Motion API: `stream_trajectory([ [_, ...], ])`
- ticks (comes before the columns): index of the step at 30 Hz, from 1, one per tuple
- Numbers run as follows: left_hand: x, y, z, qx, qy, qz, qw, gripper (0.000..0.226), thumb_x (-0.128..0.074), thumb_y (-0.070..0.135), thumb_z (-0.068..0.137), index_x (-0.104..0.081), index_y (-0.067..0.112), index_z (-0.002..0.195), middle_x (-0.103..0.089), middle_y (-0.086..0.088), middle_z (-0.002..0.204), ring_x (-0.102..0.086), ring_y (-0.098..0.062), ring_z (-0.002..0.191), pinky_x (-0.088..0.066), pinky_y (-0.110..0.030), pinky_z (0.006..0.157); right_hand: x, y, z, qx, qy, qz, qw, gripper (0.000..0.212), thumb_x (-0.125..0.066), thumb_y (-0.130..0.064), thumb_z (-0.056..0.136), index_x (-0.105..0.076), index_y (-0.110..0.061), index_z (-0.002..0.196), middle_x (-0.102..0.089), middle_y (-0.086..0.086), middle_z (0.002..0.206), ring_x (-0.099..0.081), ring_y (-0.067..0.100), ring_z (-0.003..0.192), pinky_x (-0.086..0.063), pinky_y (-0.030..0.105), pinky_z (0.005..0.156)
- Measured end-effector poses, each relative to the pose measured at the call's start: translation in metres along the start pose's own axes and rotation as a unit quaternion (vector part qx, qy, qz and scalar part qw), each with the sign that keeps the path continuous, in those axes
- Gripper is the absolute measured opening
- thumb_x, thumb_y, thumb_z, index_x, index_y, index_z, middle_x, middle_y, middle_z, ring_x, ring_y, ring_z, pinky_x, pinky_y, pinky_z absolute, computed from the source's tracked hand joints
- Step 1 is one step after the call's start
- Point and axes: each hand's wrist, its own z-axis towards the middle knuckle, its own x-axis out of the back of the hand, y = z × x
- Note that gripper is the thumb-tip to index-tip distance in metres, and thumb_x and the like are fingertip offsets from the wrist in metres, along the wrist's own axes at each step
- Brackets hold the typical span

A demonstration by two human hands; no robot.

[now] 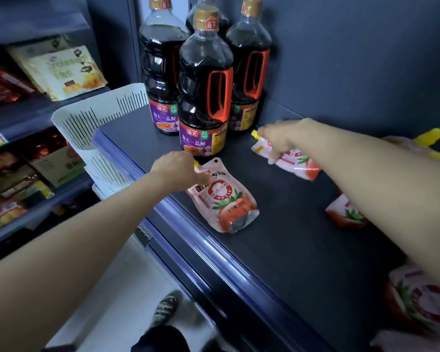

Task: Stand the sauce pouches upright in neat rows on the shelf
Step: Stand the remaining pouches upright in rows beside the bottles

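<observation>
Pink-and-red tomato sauce pouches with yellow spouts lie flat on the dark shelf [277,237]. My left hand [178,171] rests on the top of the near pouch [224,199], fingers closing around its spout end. Further back, my right hand [282,138] grips the upper part of a second pouch [292,161], which lies tilted. A third pouch [346,214] shows under my right forearm. Another pouch [417,146] lies at the back right, and one more [417,301] at the near right edge.
Several tall dark soy sauce bottles [203,97] with orange handles stand at the shelf's back left. A white slotted basket [97,118] sits left of the shelf. Snack packets [59,69] fill the neighbouring shelves. The shelf has a blue front rail [193,240].
</observation>
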Motion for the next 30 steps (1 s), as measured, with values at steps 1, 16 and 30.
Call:
stream_trajectory([
  [1,0.001,0.001,0.002,0.005,-0.007,-0.015,1.000,0.060,-0.064,0.064,0.069,-0.040,0.012,0.054,-0.044,0.000,0.055,-0.042,-0.014,0.049,-0.028,-0.027,0.044,0.002,0.002,0.003,-0.004,-0.003,0.022,1.000,0.080,-0.078,-0.038,0.071,-0.034,-0.019,0.136,-0.056,0.005,0.126,-0.054,0.028,0.099,-0.046,0.036,0.080],
  [16,0.008,-0.001,0.007,0.037,-0.120,-0.295,0.947,0.020,-0.077,0.029,0.071,-0.060,0.019,0.076,-0.067,0.004,0.084,-0.061,-0.016,0.084,-0.043,-0.030,0.078,0.004,-0.012,0.022,-0.051,0.012,0.084,0.995,0.069,-0.078,-0.060,0.060,-0.053,-0.018,0.108,-0.035,0.011,0.124,-0.033,0.038,0.120,-0.042,0.049,0.091],
  [30,0.056,0.046,-0.001,-0.188,-0.020,-0.247,0.950,0.032,-0.075,0.019,0.071,-0.045,0.016,0.061,-0.046,0.002,0.063,-0.041,-0.012,0.057,-0.030,-0.026,0.047,0.056,0.012,-0.056,-0.083,0.120,0.153,0.978,0.042,-0.083,-0.041,0.065,-0.071,-0.007,0.086,-0.070,0.014,0.084,-0.065,0.032,0.081,-0.054,0.036,0.070],
])
